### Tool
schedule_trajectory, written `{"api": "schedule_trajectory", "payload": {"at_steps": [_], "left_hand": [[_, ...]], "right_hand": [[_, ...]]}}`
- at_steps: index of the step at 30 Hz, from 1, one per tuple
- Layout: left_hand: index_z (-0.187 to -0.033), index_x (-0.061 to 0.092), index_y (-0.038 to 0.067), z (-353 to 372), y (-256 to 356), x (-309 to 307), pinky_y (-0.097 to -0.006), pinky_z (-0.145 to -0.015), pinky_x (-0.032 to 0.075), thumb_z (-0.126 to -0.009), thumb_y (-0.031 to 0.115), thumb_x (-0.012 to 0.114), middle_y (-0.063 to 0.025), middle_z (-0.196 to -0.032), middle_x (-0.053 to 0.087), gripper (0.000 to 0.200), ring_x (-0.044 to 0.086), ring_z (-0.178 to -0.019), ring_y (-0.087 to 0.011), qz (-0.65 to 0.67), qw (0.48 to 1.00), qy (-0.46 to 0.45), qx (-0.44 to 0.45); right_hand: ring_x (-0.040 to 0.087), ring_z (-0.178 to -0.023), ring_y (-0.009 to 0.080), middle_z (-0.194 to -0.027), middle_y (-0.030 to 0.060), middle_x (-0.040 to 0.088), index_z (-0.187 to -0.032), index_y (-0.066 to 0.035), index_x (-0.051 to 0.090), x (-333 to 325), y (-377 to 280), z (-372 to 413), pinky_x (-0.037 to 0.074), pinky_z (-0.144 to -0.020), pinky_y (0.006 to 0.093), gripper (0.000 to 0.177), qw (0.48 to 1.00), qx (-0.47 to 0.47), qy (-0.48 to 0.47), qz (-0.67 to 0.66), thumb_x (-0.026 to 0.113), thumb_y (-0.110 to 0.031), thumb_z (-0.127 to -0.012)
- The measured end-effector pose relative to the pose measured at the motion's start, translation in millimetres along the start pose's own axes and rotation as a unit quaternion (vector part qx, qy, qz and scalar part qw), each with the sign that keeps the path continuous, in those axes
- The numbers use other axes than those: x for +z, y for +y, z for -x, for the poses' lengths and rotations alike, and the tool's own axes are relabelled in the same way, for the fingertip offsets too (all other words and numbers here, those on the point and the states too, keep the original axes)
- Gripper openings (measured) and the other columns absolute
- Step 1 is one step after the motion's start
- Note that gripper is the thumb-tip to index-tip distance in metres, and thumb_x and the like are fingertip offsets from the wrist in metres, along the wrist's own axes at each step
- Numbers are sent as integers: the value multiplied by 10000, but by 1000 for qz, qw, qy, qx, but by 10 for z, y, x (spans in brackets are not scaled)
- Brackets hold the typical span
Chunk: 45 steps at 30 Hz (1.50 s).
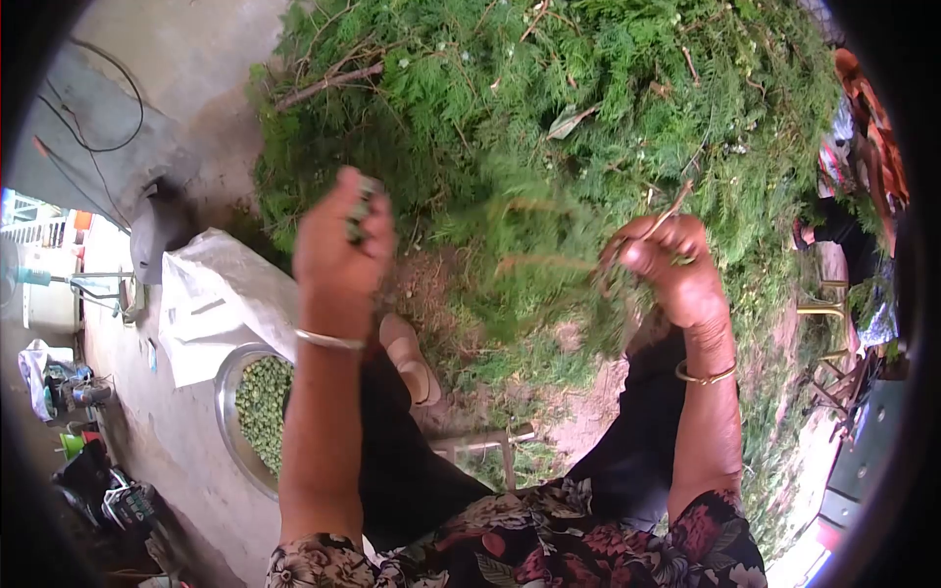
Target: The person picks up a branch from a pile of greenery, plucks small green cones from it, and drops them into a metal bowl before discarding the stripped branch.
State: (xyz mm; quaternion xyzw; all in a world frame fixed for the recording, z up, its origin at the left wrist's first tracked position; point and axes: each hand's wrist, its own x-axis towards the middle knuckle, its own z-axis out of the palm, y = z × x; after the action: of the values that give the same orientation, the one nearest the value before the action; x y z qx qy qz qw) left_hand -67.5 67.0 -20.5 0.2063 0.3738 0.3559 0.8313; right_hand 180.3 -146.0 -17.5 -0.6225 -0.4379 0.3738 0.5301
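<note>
My left hand [338,240] is closed, with several small green cones [359,211] showing between the curled fingers. My right hand [668,263] pinches the woody stem of a leafy evergreen branch [549,235]. The branch's green sprays stretch toward the left hand and are smeared by motion. Beyond both hands lies a large heap of cut evergreen branches [549,88]. To the left of my left forearm, a round metal basin [227,431] holds many small green cones; the forearm covers part of its right side.
A white sack [221,294] lies beside the basin. A low wooden stool or frame [480,444] shows between the legs. Black cables [108,147] and a dark grey object [149,230] are at the left. Loose green bits litter the ground. Another person's dark clothing [843,230] shows at the right.
</note>
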Motion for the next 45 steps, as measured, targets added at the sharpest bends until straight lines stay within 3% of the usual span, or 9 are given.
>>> {"api": "schedule_trajectory", "payload": {"at_steps": [12,22,23,27,30,37,41,42,45], "left_hand": [[-868,619,-35,762,1015,-1842,-230,-510,434,-812,154,595,-115,-749,595,199,551,-649,-137,-397,874,234,152],[-734,678,14,1232,852,-4071,-359,-603,463,-673,224,689,-170,-713,644,219,594,-628,-289,-843,494,197,80],[-647,649,35,1138,1007,-4596,-376,-587,474,-669,237,679,-154,-674,631,205,588,-595,-321,-954,265,29,134],[-624,629,43,746,1057,-3850,-386,-558,475,-725,207,648,-130,-655,626,194,600,-571,-289,-876,447,117,134],[-1040,630,-54,715,900,-1983,-325,-704,507,-753,124,638,-171,-897,672,338,651,-807,-216,-728,664,167,36],[-1047,605,-25,358,260,-692,-331,-692,492,-724,127,678,-177,-879,637,364,633,-788,-237,-802,536,-152,215],[-950,600,-22,180,-287,-956,-374,-644,487,-710,123,651,-205,-804,627,285,625,-735,-333,-796,492,-271,227],[-909,595,-23,164,-377,-1026,-388,-644,487,-705,126,639,-220,-783,617,257,617,-744,-369,-806,458,-303,221],[-858,575,-26,172,-455,-1149,-419,-670,487,-687,136,626,-247,-765,594,242,587,-772,-418,-875,376,-285,113]], "right_hand": [[545,-799,113,-815,49,651,-848,-20,690,22,48,-154,421,-825,284,113,986,89,133,55,717,-95,-769],[554,-779,116,-796,80,641,-850,19,672,49,90,-147,438,-783,282,147,977,41,169,123,691,-118,-801],[555,-771,114,-781,84,641,-852,24,674,86,44,-141,442,-771,284,151,974,26,173,142,681,-120,-809],[579,-744,154,-791,110,660,-863,34,674,54,-14,-68,453,-744,293,154,959,-13,198,204,648,-113,-824],[615,-764,177,-857,117,674,-964,33,655,-226,-90,137,473,-721,298,183,929,-57,246,271,629,-83,-824],[601,-680,196,-794,141,623,-1082,47,572,-1326,-222,1613,477,-609,321,354,826,101,383,400,581,-143,-783],[547,-863,379,-977,193,587,-1041,40,523,-2687,826,4042,451,-737,443,359,598,160,202,759,641,-141,-755],[518,-999,380,-1046,218,561,-1101,52,500,-2494,402,4152,430,-840,447,443,560,484,148,656,664,-164,-752],[505,-1056,370,-1078,238,549,-1148,50,482,-2097,-70,3976,414,-890,447,507,500,649,156,552,684,-169,-738]]}}
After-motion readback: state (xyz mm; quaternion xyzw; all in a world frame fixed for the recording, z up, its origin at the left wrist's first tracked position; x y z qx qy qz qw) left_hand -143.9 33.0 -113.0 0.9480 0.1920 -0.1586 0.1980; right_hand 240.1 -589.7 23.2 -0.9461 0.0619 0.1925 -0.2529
